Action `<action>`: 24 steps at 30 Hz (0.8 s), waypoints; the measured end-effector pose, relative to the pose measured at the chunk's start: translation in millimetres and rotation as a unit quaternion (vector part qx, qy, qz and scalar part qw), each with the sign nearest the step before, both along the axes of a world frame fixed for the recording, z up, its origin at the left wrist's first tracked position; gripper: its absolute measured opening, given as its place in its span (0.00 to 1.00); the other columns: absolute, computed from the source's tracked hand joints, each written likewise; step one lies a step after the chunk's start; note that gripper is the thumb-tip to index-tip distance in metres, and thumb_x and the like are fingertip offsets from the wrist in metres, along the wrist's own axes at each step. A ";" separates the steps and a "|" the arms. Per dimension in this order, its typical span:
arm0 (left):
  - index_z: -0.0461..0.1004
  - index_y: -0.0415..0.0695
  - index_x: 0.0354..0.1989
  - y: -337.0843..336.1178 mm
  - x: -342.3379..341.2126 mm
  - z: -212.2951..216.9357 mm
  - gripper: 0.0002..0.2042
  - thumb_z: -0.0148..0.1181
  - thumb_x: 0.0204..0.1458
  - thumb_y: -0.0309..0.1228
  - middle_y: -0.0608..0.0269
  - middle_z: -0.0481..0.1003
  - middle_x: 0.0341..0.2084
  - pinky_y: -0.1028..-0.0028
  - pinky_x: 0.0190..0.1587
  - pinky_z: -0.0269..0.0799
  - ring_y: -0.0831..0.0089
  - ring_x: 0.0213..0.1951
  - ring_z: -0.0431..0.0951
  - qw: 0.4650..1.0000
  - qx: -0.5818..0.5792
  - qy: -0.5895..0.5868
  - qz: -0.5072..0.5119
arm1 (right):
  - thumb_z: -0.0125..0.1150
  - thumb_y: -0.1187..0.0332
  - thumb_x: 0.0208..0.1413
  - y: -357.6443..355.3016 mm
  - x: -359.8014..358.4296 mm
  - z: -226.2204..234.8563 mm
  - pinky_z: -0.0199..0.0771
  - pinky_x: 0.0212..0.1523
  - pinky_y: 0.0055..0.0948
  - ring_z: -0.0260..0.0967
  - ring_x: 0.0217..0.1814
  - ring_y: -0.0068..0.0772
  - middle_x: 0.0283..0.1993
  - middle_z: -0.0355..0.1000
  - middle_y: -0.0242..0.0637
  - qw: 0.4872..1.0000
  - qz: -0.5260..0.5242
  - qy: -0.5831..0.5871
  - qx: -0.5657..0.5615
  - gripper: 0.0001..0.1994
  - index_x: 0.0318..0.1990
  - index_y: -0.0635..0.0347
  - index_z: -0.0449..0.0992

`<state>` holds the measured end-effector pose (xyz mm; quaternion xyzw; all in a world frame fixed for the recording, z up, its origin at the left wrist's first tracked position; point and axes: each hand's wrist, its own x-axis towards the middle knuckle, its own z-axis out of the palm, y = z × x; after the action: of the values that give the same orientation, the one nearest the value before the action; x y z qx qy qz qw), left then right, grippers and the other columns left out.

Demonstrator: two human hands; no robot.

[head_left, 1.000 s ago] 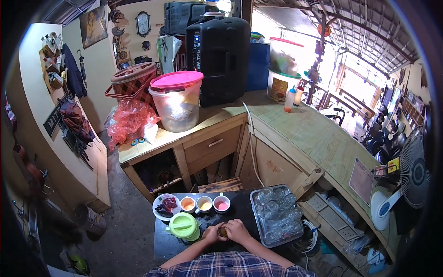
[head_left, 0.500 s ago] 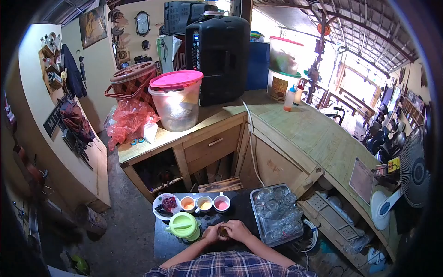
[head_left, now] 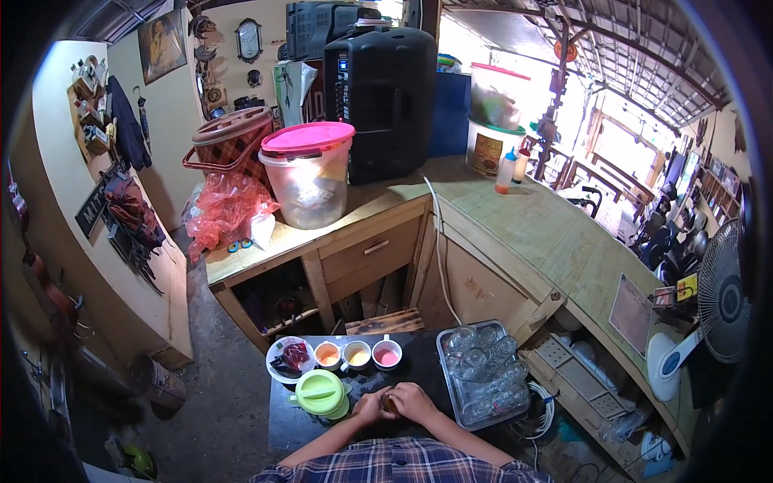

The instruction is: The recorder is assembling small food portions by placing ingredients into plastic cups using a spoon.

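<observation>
Dark tabletop [head_left: 296, 432], hands [head_left: 369, 409] [head_left: 412, 402] around object [head_left: 390, 404], perhaps glass

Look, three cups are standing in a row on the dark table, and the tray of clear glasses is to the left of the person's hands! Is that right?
Not quite: the tray of clear glasses is to the right of the left hand and right hand, as the head view shows. Three cups are standing in a row on the dark table.
</observation>
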<state>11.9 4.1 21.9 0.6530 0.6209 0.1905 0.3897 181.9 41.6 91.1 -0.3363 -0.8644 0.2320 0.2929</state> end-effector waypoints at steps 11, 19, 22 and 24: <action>0.65 0.52 0.62 -0.6 1.5 -2.0 0.43 0.77 0.31 0.42 0.52 0.77 0.46 0.64 0.50 0.73 0.58 0.48 0.78 1.000 0.009 0.003 0.001 | 0.60 0.69 0.51 -1.5 3.1 -2.2 0.70 0.44 0.39 0.71 0.37 0.42 0.31 0.72 0.39 0.993 -0.059 -0.068 0.071 0.05 0.32 0.60 0.79; 0.65 0.53 0.62 0.1 -1.3 -10.9 0.42 0.76 0.32 0.43 0.54 0.78 0.44 0.64 0.49 0.73 0.58 0.47 0.79 0.999 0.011 -0.045 -0.010 | 0.60 0.69 0.50 2.1 1.7 -7.9 0.68 0.47 0.42 0.71 0.38 0.41 0.31 0.71 0.38 0.999 -0.022 -0.045 0.013 0.05 0.32 0.59 0.79; 0.66 0.54 0.61 1.1 -0.7 -4.5 0.41 0.76 0.32 0.44 0.53 0.78 0.43 0.64 0.48 0.73 0.57 0.46 0.79 0.999 0.004 -0.037 -0.009 | 0.61 0.70 0.50 0.3 2.0 -4.3 0.68 0.47 0.41 0.71 0.37 0.41 0.31 0.72 0.38 0.999 -0.019 -0.043 0.019 0.05 0.32 0.59 0.79; 0.66 0.53 0.61 1.1 -0.9 -2.7 0.41 0.76 0.32 0.44 0.53 0.78 0.43 0.63 0.48 0.73 0.57 0.46 0.79 0.999 -0.012 -0.032 -0.014 | 0.61 0.70 0.49 0.1 1.1 -2.0 0.69 0.45 0.41 0.72 0.37 0.41 0.30 0.72 0.39 0.994 -0.039 -0.054 0.084 0.05 0.32 0.60 0.79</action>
<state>11.0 5.2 19.2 0.6508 0.6007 0.1986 0.4197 183.0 41.7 89.1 -0.3559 -0.8817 0.1285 0.2817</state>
